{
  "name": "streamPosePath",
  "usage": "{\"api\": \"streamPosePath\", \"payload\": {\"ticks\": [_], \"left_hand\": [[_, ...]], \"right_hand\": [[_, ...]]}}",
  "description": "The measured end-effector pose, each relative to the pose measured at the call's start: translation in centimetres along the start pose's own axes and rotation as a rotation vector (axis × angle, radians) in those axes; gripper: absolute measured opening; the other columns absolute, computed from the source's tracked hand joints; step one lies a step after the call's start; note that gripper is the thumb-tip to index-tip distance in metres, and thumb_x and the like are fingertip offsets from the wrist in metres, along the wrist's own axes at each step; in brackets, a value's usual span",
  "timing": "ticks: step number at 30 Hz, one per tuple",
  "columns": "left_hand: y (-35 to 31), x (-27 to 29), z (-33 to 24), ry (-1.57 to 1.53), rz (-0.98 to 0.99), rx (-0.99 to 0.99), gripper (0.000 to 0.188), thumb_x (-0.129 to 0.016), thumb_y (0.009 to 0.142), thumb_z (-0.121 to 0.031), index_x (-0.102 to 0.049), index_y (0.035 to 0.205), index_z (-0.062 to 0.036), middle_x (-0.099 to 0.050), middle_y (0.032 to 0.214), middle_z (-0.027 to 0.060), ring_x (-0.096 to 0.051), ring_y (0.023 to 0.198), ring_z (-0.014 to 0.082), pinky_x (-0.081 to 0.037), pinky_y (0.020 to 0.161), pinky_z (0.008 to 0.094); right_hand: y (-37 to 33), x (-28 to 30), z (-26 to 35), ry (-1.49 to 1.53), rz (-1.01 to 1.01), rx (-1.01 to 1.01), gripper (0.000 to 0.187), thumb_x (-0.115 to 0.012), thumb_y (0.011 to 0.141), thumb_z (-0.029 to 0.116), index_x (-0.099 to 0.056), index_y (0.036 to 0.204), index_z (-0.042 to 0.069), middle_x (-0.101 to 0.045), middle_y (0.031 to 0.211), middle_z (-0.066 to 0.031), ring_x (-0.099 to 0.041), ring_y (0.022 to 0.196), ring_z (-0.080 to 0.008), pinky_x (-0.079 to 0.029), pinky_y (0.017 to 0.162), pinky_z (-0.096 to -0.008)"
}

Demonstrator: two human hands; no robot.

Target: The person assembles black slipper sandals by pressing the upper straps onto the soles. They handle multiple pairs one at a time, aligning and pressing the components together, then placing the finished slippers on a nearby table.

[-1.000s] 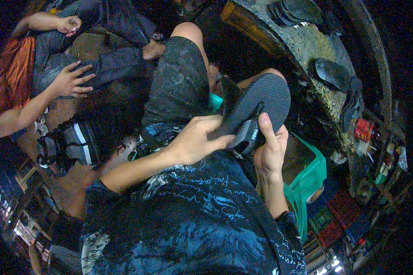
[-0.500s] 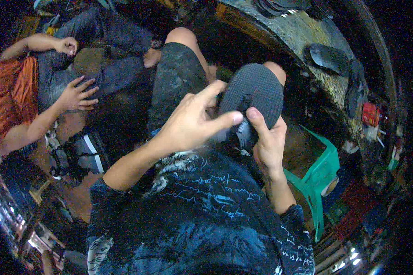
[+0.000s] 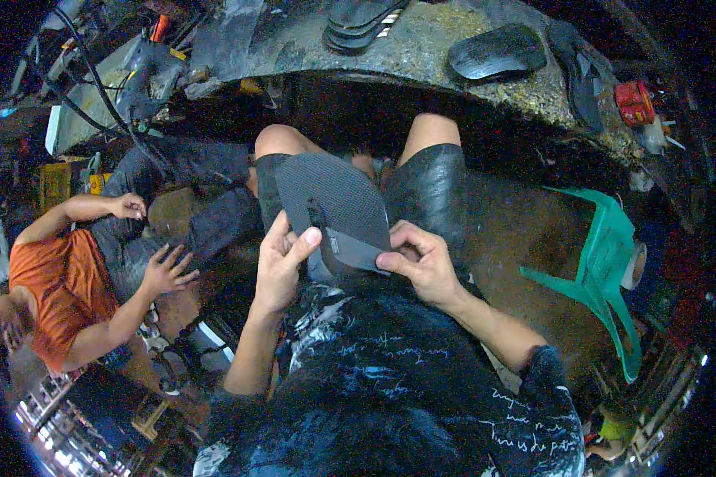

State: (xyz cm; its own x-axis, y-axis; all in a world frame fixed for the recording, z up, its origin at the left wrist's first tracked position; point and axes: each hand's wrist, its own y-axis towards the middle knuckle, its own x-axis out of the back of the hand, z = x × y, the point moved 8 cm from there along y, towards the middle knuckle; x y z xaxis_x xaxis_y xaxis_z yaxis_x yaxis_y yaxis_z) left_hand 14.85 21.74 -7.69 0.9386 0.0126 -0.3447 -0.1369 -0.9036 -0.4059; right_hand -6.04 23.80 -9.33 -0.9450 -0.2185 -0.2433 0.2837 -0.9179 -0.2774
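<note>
A dark grey sandal [image 3: 338, 195] with a finely textured footbed is held over my lap, its rounded end pointing up and left. Near its left edge a dark slit with a small black piece in it shows, and a smoother grey part lies toward my shirt. My left hand [image 3: 280, 270] grips the left edge, thumb on top beside the slit and fingers mostly hidden underneath. At the lower right edge, my right hand [image 3: 423, 269] pinches the smooth part between thumb and curled fingers.
Ahead of my knees runs a worn workbench [image 3: 422, 48] with stacked black soles [image 3: 358, 28], a single black sole [image 3: 497, 52] and a red tin [image 3: 635, 103]. A green plastic stool [image 3: 605, 254] is at right. A co-worker in an orange shirt [image 3: 60, 274] sits at left.
The view has swung, showing more of the bench. The sandal has turned and tilted leftward. My left hand has shifted to its left edge, my right hand to its lower right edge.
</note>
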Motion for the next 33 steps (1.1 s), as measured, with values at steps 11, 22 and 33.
{"api": "streamPosePath", "payload": {"ticks": [11, 22, 33], "left_hand": [[2.1, -1.4, -0.4, 0.177, -0.125, 0.074, 0.058, -0.061, 0.108, -0.023, -0.035, 0.156, -0.0029, -0.071, 0.119, 0.0116, -0.068, 0.102, 0.0164, -0.056, 0.088, 0.0318], [10.7, -13.0, 5.2, -0.060, 0.308, 0.156, 0.045, -0.066, 0.103, -0.040, -0.063, 0.134, -0.0079, -0.069, 0.127, 0.0077, -0.067, 0.114, 0.0205, -0.059, 0.089, 0.0408], [15.8, -9.9, 5.5, -0.096, 0.287, -0.069, 0.047, -0.077, 0.094, -0.011, -0.061, 0.137, 0.0015, -0.072, 0.126, 0.0070, -0.065, 0.112, 0.0139, -0.049, 0.104, 0.0313]], "right_hand": [[2.7, 3.8, 1.5, -0.160, -0.272, 0.018, 0.020, -0.073, 0.099, 0.022, -0.076, 0.098, 0.002, -0.073, 0.086, -0.0006, -0.064, 0.082, -0.0098, -0.051, 0.077, -0.0271], [11.0, 13.8, 14.6, -0.959, 0.110, -0.013, 0.065, -0.090, 0.076, 0.027, -0.067, 0.133, 0.006, -0.068, 0.120, -0.0057, -0.062, 0.108, -0.0190, -0.050, 0.098, -0.0348], [13.3, 13.7, 9.3, -1.102, -0.076, 0.131, 0.040, -0.091, 0.072, 0.005, -0.070, 0.106, 0.001, -0.072, 0.095, -0.0033, -0.067, 0.089, -0.0137, -0.056, 0.081, -0.0316]]}}
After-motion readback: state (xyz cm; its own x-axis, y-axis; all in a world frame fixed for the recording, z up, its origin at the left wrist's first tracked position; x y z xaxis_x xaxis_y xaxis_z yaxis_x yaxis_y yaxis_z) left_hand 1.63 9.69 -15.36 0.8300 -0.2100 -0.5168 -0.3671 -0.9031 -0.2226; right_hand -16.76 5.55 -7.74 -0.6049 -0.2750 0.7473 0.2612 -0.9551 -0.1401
